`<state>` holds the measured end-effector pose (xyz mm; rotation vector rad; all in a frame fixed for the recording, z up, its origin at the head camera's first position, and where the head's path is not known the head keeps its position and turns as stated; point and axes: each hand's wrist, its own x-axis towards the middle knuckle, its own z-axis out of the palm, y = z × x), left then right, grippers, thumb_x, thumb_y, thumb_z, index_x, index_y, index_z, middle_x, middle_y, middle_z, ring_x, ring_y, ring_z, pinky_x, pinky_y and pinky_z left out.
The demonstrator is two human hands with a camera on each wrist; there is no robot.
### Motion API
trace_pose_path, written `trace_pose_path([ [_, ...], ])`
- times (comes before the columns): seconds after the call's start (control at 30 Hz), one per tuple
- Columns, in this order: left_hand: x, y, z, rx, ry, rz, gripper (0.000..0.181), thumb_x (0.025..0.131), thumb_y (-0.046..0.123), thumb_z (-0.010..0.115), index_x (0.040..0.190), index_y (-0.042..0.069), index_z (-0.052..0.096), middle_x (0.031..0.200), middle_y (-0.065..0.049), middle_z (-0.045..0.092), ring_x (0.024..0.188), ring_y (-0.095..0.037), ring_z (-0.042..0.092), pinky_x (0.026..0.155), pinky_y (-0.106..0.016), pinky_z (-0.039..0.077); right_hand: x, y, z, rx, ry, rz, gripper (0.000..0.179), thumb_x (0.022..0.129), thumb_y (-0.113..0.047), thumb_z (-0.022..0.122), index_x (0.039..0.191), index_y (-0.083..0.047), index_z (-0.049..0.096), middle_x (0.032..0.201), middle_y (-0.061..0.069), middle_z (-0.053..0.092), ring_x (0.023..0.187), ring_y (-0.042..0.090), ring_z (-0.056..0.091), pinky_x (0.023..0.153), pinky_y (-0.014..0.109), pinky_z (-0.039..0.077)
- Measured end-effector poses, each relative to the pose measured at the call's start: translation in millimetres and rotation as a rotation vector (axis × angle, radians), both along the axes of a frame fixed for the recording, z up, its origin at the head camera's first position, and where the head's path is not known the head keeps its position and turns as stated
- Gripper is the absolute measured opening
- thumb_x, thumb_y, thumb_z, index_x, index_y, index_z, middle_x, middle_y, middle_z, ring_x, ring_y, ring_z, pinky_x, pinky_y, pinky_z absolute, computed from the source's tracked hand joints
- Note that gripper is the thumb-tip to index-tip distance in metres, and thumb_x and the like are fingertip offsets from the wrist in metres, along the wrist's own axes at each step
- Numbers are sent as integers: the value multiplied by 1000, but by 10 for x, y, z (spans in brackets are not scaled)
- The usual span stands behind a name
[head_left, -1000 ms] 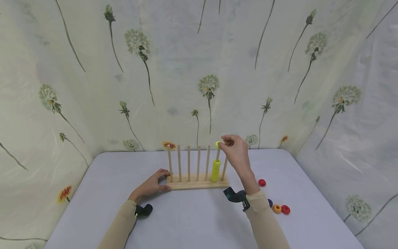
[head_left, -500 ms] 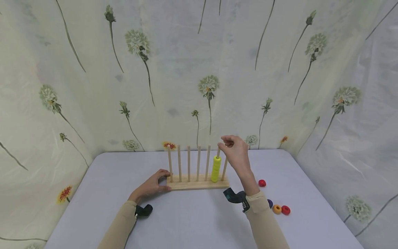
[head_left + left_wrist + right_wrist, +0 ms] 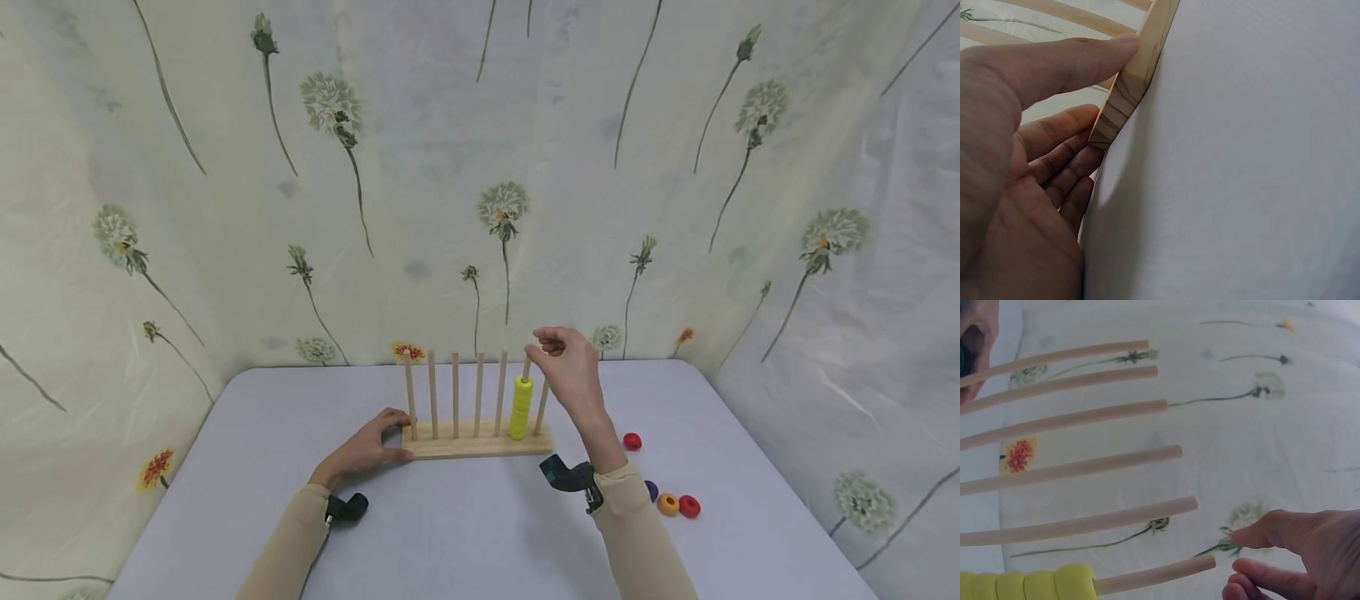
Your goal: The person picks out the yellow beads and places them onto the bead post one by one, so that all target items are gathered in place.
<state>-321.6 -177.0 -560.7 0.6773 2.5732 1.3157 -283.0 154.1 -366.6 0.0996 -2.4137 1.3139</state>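
Note:
A wooden peg rack (image 3: 480, 449) stands on the table with a row of upright pegs. My left hand (image 3: 362, 446) holds the rack's left end, thumb on the near edge and fingers at the back; the grain of that end shows beside the thumb (image 3: 1079, 65) in the left wrist view. Several yellow beads (image 3: 521, 408) are stacked on the second peg from the right, leaving its top bare. Just beside that peg's tip (image 3: 1207, 563) is my right hand (image 3: 573, 375), thumb and forefinger parted, nothing between them. It partly hides the rightmost peg.
Right of the rack lie a red bead (image 3: 632, 442), a yellow-orange bead (image 3: 667, 504), another red bead (image 3: 689, 506) and a dark blue bead (image 3: 652, 490) partly behind the right sleeve. A flower-printed cloth (image 3: 420, 208) hangs behind the white table (image 3: 465, 533).
One second ago a yellow bead was at the peg's top by my right fingers. It has dropped down the peg onto the stack. Both hands have stayed in place.

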Motion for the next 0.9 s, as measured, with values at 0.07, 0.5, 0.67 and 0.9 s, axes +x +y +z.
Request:
trace_pose_path([
  [0.07, -4, -1, -5, 0, 6, -1, 66, 78, 33, 80, 133, 7, 55, 139, -9, 46, 137, -35, 35, 113, -57, 26, 5, 13, 3, -14, 4, 4, 29, 88, -21, 69, 113, -5, 67, 108, 14, 65, 96, 25, 60, 85, 38, 52],
  [0.5, 33, 23, 48, 6, -30, 27, 68, 76, 33, 82, 133, 6, 55, 139, -8, 46, 139, -34, 33, 114, -56, 25, 53, 168, 33, -66, 10, 44, 30, 88, -26, 72, 112, -9, 68, 104, 9, 66, 94, 19, 60, 81, 25, 50],
  [0.67, 34, 32, 50, 7, -29, 22, 68, 77, 32, 81, 133, 5, 54, 139, -9, 46, 139, -34, 34, 114, -56, 25, 108, 259, -7, -55, -3, 91, 33, 87, -31, 72, 112, -10, 68, 106, 8, 66, 95, 18, 60, 81, 18, 48],
  [0.9, 25, 25, 53, -1, -20, 24, 69, 76, 32, 82, 133, 4, 54, 139, -10, 46, 138, -34, 35, 113, -56, 26, 191, 408, -120, -9, -40, 134, 34, 88, -28, 71, 116, -9, 66, 112, 8, 65, 96, 17, 60, 83, 17, 48],
])
